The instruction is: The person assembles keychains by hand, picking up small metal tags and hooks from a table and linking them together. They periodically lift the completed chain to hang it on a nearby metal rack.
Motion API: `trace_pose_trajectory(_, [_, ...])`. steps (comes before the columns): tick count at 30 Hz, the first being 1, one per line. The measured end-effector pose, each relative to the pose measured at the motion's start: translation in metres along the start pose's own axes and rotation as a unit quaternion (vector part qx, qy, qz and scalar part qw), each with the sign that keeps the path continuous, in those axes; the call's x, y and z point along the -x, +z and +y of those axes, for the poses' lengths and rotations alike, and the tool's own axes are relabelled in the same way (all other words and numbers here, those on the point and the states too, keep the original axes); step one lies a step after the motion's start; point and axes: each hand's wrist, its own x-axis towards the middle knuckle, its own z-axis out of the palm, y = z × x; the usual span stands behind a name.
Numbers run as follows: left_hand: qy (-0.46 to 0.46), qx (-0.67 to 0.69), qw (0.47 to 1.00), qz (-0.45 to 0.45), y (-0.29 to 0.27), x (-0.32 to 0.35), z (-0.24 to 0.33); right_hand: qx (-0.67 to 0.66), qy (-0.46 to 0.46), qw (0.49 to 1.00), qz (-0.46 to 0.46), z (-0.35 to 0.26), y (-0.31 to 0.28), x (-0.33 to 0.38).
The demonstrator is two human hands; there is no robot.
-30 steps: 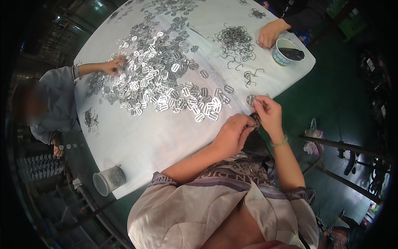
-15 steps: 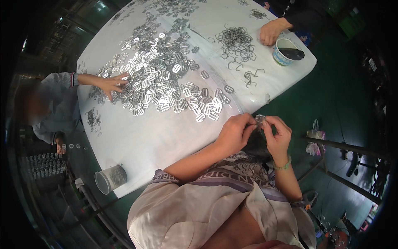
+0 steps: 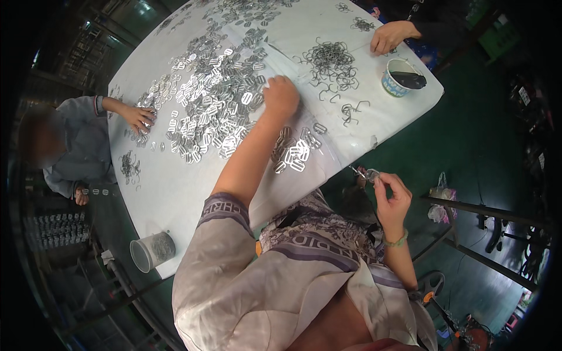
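Note:
Silver slide buckles (image 3: 213,108) lie in a wide heap over the white-covered table. My left hand (image 3: 282,96) is at the heap's right edge, its fingers curled down toward the tabletop; the fingertips are partly hidden, and so is whatever they grip. Beyond the table's near edge, my right hand (image 3: 393,196) pinches a small bunch of shiny metal slide buckles (image 3: 369,174) between thumb and fingers. A thin wire-like end pokes out of that bunch toward the table. A looser group of slide buckles (image 3: 295,153) sits between my left forearm and the table edge.
Bent wire hooks (image 3: 331,61) are piled right of the buckles. A patterned paper tub (image 3: 396,88) holds something dark near a co-worker's hand (image 3: 393,36). Another co-worker's hand (image 3: 139,119) rests at the left. A clear plastic cup (image 3: 153,250) lies tipped at the near left corner.
My left hand has left the metal pieces at my right hand and moved up and left to the heap. My right hand keeps its pinch. The left co-worker's hand has drawn back from the heap.

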Motion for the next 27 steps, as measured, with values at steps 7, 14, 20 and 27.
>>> trace_pose_trajectory(7, [0.160, 0.107, 0.980, 0.052, -0.022, 0.011, 0.033, -0.012, 0.011, 1.000, -0.003, -0.002, -0.001, 0.005])
trace_pose_trajectory(14, [0.333, 0.003, 0.939, 0.092, 0.000, -0.046, 0.040, 0.005, -0.004, 1.000, 0.007, -0.009, -0.005, 0.005])
trace_pose_trajectory(20, [0.292, 0.031, 0.956, 0.017, -0.006, -0.056, 0.040, 0.002, -0.003, 1.000, 0.019, -0.010, -0.004, 0.006])
trace_pose_trajectory(27, [0.095, 0.603, 0.779, -0.141, -0.054, 0.005, 0.040, 0.009, 0.005, 1.000, 0.024, -0.006, -0.006, 0.004])
